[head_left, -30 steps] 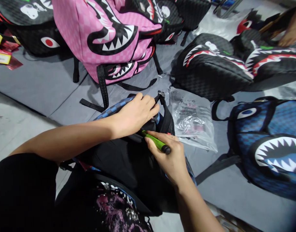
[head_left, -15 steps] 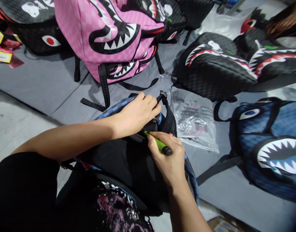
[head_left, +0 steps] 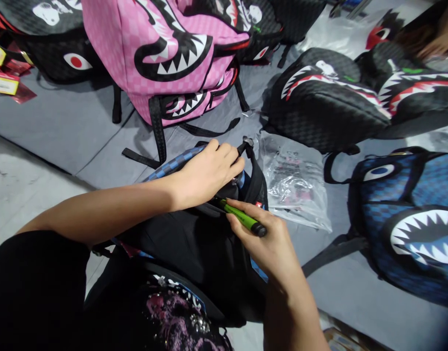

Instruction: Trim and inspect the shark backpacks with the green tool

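Observation:
A blue-checked backpack [head_left: 194, 239] with a black panel lies in front of me, its black side facing up. My left hand [head_left: 213, 168] curls over the backpack's upper edge, gripping the fabric beside a black strap; its fingertips are partly hidden. Between the thumb and fingers of my right hand [head_left: 268, 234] is a green marker [head_left: 245, 218] with a black end. The marker slants up and left, with its far tip at the dark fabric just under my left hand.
Behind stands a pink shark-mouth backpack [head_left: 165, 53]. A clear plastic bag [head_left: 295, 187] lies right of my hands. Black shark-mouth bags [head_left: 326, 107] and another blue backpack [head_left: 403, 214] are on the grey-covered table [head_left: 73, 141]. Another person's hand [head_left: 441, 41] shows at upper right.
My right hand has shifted slightly right and down with the marker, and more of the marker's green body shows. My left hand stays in place.

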`<state>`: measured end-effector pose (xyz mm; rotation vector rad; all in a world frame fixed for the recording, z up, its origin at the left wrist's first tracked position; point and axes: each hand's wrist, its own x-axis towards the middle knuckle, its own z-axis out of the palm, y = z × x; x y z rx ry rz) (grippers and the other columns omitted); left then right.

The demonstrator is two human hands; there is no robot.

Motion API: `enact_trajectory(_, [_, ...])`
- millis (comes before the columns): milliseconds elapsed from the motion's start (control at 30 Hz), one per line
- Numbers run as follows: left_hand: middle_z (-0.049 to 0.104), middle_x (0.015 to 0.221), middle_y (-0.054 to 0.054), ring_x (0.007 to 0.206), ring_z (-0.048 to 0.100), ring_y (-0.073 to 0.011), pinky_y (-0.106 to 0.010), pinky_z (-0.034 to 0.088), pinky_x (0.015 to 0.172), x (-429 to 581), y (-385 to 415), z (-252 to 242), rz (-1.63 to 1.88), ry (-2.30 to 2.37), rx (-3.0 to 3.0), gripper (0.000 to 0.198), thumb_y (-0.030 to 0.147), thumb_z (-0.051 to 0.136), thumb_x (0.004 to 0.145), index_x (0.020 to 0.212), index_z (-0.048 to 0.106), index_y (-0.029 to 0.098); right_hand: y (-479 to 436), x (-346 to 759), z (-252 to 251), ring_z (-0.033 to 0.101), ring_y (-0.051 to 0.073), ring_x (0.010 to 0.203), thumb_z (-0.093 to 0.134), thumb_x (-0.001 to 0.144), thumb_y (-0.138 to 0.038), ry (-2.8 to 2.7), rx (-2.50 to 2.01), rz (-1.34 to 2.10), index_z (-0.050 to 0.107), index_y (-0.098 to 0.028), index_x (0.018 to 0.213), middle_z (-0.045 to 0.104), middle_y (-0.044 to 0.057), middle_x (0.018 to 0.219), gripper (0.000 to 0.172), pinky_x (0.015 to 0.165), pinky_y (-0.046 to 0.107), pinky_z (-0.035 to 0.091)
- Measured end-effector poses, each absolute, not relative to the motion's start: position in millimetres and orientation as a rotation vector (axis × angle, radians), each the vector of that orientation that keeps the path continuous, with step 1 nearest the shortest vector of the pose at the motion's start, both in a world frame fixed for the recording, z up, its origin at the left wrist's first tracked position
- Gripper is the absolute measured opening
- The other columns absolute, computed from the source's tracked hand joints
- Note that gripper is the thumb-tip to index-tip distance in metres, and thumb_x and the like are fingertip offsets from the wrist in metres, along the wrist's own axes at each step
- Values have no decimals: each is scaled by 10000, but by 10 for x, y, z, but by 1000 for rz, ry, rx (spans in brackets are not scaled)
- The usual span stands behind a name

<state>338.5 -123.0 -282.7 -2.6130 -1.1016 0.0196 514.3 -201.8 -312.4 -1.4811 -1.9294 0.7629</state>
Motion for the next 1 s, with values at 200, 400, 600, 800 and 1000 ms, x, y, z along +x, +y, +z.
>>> enact_trajectory(200, [569, 1269, -132, 1143, 493, -281, -390, 358, 942, 3375, -1233, -2808, 34, -1112, -2639, 521, 229, 428, 945, 1456, 387, 137, -1980, 5152, -3069, 745, 247, 941, 612, 870, -271, -2014, -1457, 731, 754, -215, 1071, 773, 71, 1062, 252, 919, 431, 582])
enact_trajectory(400, [574, 1246, -139, 1124, 501, -282, -388, 362, 930, 3366, -1241, -2802, 6, -1090, -2634, 519, 221, 440, 939, 1447, 404, 120, -1974, 5157, -3050, 745, 258, 932, 615, 866, -271, -2069, -1478, 660, 755, -221, 1053, 780, 73, 1027, 239, 920, 457, 567])
enact_trajectory(600, [570, 1243, -126, 1127, 499, -279, -384, 361, 937, 3372, -1244, -2801, 19, -1094, -2615, 520, 219, 428, 941, 1453, 395, 134, -1975, 5147, -3038, 750, 257, 893, 616, 865, -275, -2082, -1481, 625, 758, -219, 1038, 783, 70, 1004, 230, 923, 468, 557])
enact_trajectory(800, [568, 1254, -133, 1128, 503, -285, -391, 365, 939, 3377, -1235, -2803, 43, -1104, -2623, 532, 229, 428, 942, 1463, 379, 131, -1983, 5121, -3042, 752, 242, 858, 617, 869, -279, -2047, -1487, 642, 759, -215, 1025, 787, 68, 972, 220, 887, 421, 573])
enact_trajectory(1000, [564, 1258, -143, 1140, 504, -291, -393, 359, 943, 3382, -1224, -2810, 18, -1111, -2652, 519, 228, 440, 940, 1447, 396, 127, -2014, 5088, -3074, 743, 249, 885, 609, 877, -292, -2044, -1532, 537, 755, -229, 1032, 785, 67, 992, 222, 904, 430, 545])
